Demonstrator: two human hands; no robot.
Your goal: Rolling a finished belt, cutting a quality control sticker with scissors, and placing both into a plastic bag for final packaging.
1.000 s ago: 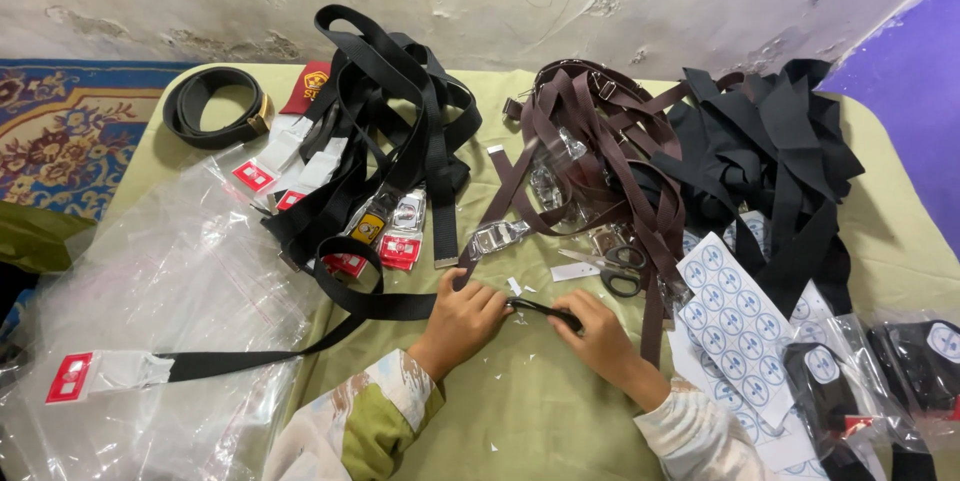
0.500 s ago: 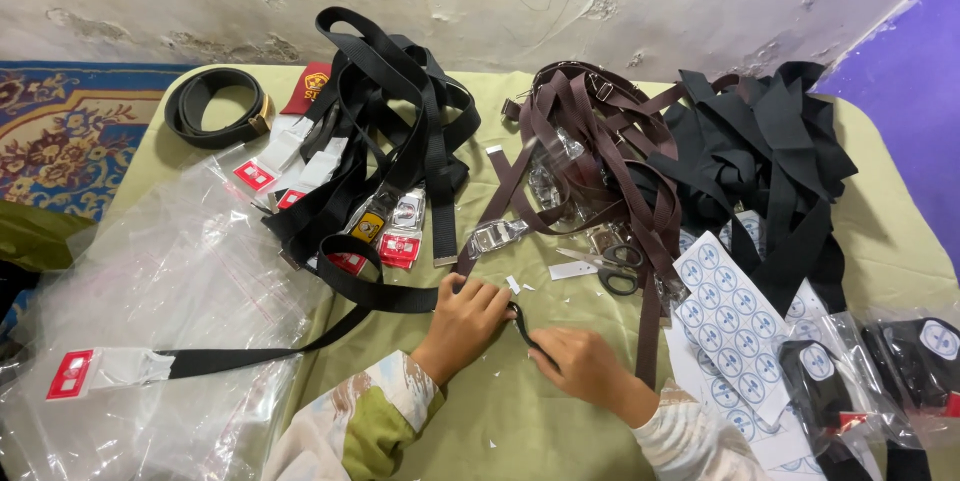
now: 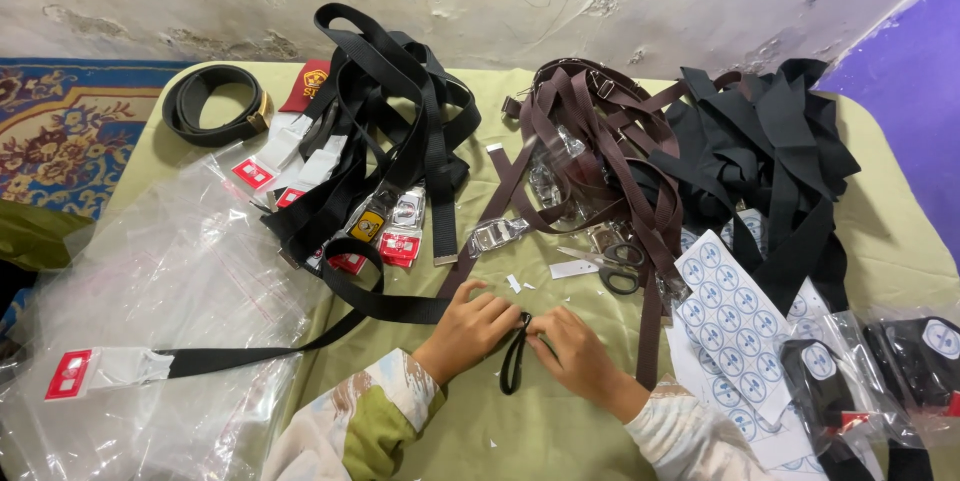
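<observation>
A long black webbing belt (image 3: 300, 341) lies across the green cloth, running left to a red-and-white tag (image 3: 70, 373). Its near end is folded into a small loop (image 3: 514, 366) at the centre front. My left hand (image 3: 470, 329) grips the belt just left of that loop. My right hand (image 3: 573, 348) pinches the loop's top from the right. Both hands sit close together, fingertips almost touching.
Piles of black belts (image 3: 390, 131), brown belts (image 3: 600, 141) and more black belts (image 3: 780, 161) fill the back. Scissors (image 3: 610, 266) lie just beyond my right hand. A sticker sheet (image 3: 735, 321) and bagged belts (image 3: 900, 366) sit right; clear plastic bags (image 3: 150, 281) left.
My right hand has moved left toward my left hand, and the straight belt end between them is now folded into a small loop.
</observation>
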